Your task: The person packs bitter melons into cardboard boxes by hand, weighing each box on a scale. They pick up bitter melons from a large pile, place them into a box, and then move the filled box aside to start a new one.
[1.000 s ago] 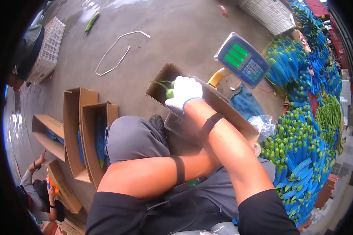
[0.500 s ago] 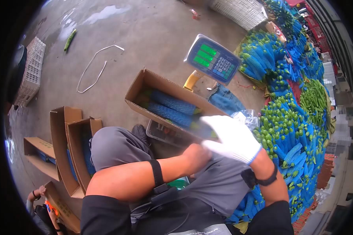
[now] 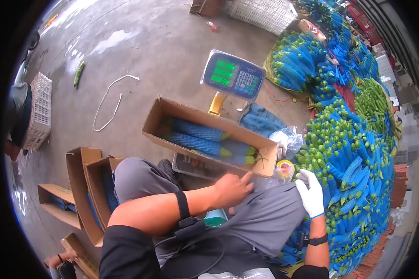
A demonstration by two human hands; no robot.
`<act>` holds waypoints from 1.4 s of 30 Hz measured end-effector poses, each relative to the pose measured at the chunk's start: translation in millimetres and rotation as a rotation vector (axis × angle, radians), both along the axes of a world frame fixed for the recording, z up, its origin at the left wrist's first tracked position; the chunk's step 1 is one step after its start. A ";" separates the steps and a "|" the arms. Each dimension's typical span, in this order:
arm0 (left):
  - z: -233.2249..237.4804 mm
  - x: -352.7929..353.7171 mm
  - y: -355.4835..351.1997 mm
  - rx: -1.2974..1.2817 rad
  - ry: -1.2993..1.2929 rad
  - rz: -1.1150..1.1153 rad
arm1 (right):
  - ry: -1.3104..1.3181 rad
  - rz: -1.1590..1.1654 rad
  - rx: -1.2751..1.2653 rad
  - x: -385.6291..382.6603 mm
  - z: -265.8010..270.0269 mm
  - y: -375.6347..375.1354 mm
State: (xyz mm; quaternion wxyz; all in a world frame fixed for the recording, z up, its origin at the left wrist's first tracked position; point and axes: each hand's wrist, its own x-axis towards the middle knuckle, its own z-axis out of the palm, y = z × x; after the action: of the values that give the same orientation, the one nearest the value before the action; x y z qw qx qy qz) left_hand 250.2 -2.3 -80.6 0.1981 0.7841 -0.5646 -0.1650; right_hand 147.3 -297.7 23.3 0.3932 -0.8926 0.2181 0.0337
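A long open cardboard box [image 3: 209,120] sits on the scale and holds several green vegetables in blue nets [image 3: 198,139]. My left hand [image 3: 233,188], bare, is just below the box's near wall, its fingers partly spread with nothing in them. My right hand [image 3: 310,193], in a white glove, lies at the left edge of the big pile of netted vegetables [image 3: 354,186]. Its fingers are apart and hold nothing that shows. A roll of tape [image 3: 285,170] and clear plastic are between the box's right end and my gloved hand. The scale display [image 3: 233,75] glows green behind the box.
More cardboard boxes [image 3: 81,186] stand at the left. White crates are at the far left [image 3: 39,111] and the top [image 3: 263,14]. Another person's hand [image 3: 70,255] touches a box at the lower left. White strap and one vegetable [image 3: 79,73] lie on the floor.
My gloved hand has moved right and down, away from the box, to the pile. My bare hand has opened near the box's edge. The view has shifted slightly.
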 end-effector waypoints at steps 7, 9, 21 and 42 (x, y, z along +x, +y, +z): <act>4.0 2.1 -4.1 0.005 0.056 -0.022 | -0.008 0.038 -0.037 6.8 -4.0 0.3; 5.3 1.2 -0.8 0.006 0.060 -0.021 | -0.028 0.028 -0.022 10.8 -5.6 3.3; -0.4 -4.3 5.0 -0.080 0.039 0.036 | -0.084 0.130 -0.216 16.1 -12.1 4.5; 4.8 63.1 12.7 -0.118 -0.022 0.289 | -0.209 0.071 -0.405 -8.0 1.4 19.4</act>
State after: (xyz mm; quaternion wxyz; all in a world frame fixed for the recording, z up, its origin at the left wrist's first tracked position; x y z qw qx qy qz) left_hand 313.3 10.4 -75.8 0.2594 0.8459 -0.4567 -0.0925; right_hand 139.3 -278.3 24.7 0.2250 -0.9591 0.1468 -0.0895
